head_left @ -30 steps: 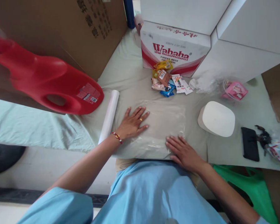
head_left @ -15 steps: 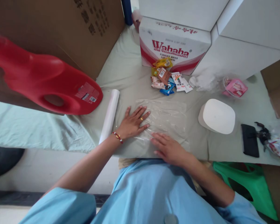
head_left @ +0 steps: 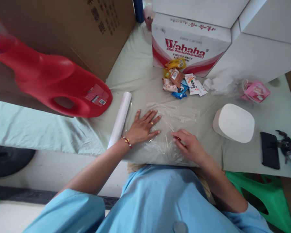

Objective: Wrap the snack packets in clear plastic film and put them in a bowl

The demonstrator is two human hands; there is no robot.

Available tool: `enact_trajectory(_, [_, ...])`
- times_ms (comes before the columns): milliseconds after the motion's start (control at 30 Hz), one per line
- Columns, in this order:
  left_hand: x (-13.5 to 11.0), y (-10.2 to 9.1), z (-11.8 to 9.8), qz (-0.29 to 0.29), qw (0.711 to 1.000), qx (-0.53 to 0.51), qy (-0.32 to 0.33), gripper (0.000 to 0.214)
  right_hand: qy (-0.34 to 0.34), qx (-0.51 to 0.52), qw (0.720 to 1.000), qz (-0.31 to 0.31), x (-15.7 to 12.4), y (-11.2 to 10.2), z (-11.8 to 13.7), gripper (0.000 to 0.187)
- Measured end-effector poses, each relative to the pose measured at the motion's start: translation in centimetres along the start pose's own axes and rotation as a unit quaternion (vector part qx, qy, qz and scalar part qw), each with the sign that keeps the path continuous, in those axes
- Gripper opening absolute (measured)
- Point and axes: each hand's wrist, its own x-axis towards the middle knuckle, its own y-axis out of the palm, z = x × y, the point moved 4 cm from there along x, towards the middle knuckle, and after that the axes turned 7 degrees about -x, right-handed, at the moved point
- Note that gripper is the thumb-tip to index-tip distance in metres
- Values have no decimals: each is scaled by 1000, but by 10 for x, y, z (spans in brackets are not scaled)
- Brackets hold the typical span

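A clear plastic bag (head_left: 179, 115) lies on the grey cloth-covered table (head_left: 135, 74) in front of me. My left hand (head_left: 143, 127) rests flat on the bag's left part, fingers spread, next to a white roll of bags (head_left: 120, 118). My right hand (head_left: 188, 145) is on the bag's near right part with fingers curled and pinching the plastic, which bunches into wrinkles there.
A red jug (head_left: 50, 84) lies at the left before a brown carton (head_left: 87, 29). Several snack packets (head_left: 180, 84) sit in front of a Wahaha box (head_left: 186, 48). A white lidded container (head_left: 234, 122), a pink packet (head_left: 255, 91), a black phone (head_left: 269, 154) and keys (head_left: 285, 144) are at right.
My right hand slid left across the bag from its right near corner, then curled its fingers and gathered the plastic. My left hand stayed flat in place.
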Motion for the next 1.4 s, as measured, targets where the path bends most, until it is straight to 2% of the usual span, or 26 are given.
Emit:
enact_trajectory(100, [0,0,-1,1,1000,-2,-2,73,-75,-131,989,11,10,33,17,25])
enact_trajectory(233, [0,1,0,-5,1000,-13,1,73,-166,-192,964,78,9,72,39,14])
enact_trajectory(300, [0,1,1,-9,1000,-15,2,73,-167,-217,958,84,9,82,43,10])
enact_trajectory(400, [1,2,1,-13,1000,-17,-2,71,-138,-240,957,84,15,92,42,14])
enact_trajectory(567, [1,0,-1,-10,1000,-22,-5,68,-118,-242,962,46,18,98,45,21])
enact_trajectory(700, [1,-1,-1,-16,1000,-26,-4,68,-106,-243,964,-13,12,91,63,23])
enact_trajectory(767, [1,0,0,-19,999,-26,-2,69,-105,-246,964,-11,10,90,74,22])
enact_trajectory(933, [3,1,3,-7,999,-33,-5,68,-111,-265,955,70,12,99,94,18])
enact_trajectory(1067, [6,-3,6,10,999,-48,-24,65,-153,-256,944,143,16,123,102,19])
enact_trajectory(1233, [9,-3,5,29,997,-57,-40,65,-178,-248,936,174,24,146,107,20])
enact_trajectory(1333, [7,-1,2,-1,999,-41,-31,65,-199,-218,932,208,29,137,110,20])
enact_trajectory(1400, [5,2,0,-21,999,-30,-25,66,-199,-179,935,232,36,117,103,21])
